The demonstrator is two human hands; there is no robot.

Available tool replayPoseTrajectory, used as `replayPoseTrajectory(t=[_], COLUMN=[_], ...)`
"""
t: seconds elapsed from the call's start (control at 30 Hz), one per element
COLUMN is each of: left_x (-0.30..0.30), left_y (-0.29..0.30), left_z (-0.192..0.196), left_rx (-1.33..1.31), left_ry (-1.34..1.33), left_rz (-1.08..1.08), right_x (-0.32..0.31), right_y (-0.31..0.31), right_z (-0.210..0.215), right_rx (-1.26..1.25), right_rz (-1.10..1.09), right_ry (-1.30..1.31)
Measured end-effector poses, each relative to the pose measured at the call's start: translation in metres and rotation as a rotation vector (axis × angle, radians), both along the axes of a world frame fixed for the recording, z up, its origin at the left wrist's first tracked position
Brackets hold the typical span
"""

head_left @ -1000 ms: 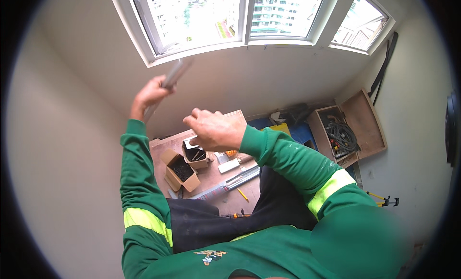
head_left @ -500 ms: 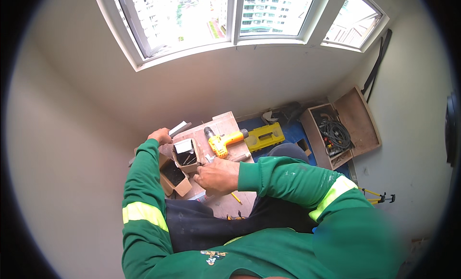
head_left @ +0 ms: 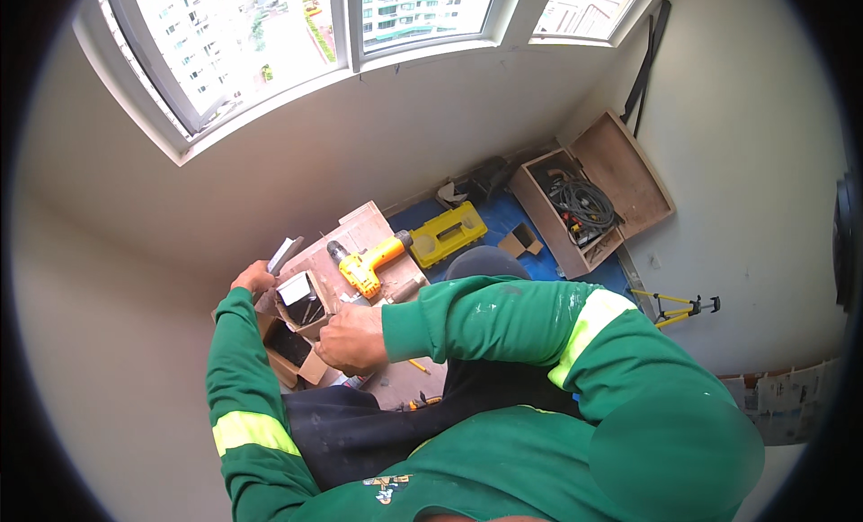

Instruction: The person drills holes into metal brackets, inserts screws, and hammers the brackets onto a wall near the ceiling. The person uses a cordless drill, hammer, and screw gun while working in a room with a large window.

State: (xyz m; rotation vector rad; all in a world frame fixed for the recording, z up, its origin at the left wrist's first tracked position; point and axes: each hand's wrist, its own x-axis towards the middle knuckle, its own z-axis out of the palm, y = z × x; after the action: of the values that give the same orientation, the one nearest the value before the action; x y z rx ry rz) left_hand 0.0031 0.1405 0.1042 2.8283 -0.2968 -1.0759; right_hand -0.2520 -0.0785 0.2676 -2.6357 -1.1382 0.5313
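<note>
My left hand (head_left: 254, 277) is closed around a pale grey-and-white flat piece (head_left: 286, 255) at the far left end of the wooden board (head_left: 395, 378). Beside it stands an open cardboard box (head_left: 316, 322) with dark screws inside and a white flap on top. A second open cardboard box (head_left: 289, 344) of small dark pieces sits nearer to me. My right hand (head_left: 353, 339) is closed just right of the boxes; its fingertips are hidden, so what it holds cannot be made out. Beyond it, a yellow cordless drill (head_left: 367, 268) lies on the board.
A yellow toolbox lid or case (head_left: 448, 234) lies on the blue floor covering (head_left: 530, 268), near a small cardboard box (head_left: 520, 240). An open wooden chest (head_left: 550, 221) holds coiled black cable (head_left: 582, 207). A yellow-and-black tripod-like stand (head_left: 674, 312) is at the right. A pencil (head_left: 418, 365) rests on the board.
The view has swung, so the whole scene sits further left and slightly turned. My left hand still grips the flat piece, and my right hand stays closed beside the boxes.
</note>
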Motion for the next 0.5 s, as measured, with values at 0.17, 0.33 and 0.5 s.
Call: replayPoseTrajectory(t=[0.17,0.33,0.5], left_x=[0.004,0.012,0.004], left_y=[0.009,0.027,0.039], left_z=[-0.003,-0.025,-0.030], left_rx=[-0.028,-0.072,-0.066], left_ry=[-0.015,-0.061,0.004], left_rz=[-0.055,-0.085,-0.059], right_x=[0.006,-0.001,-0.020], right_y=[-0.001,0.000,0.014], right_z=[-0.008,-0.006,0.009], right_rx=[0.031,-0.009,-0.065], right_rz=[-0.006,0.094,0.205], right_ry=[-0.008,-0.023,0.131])
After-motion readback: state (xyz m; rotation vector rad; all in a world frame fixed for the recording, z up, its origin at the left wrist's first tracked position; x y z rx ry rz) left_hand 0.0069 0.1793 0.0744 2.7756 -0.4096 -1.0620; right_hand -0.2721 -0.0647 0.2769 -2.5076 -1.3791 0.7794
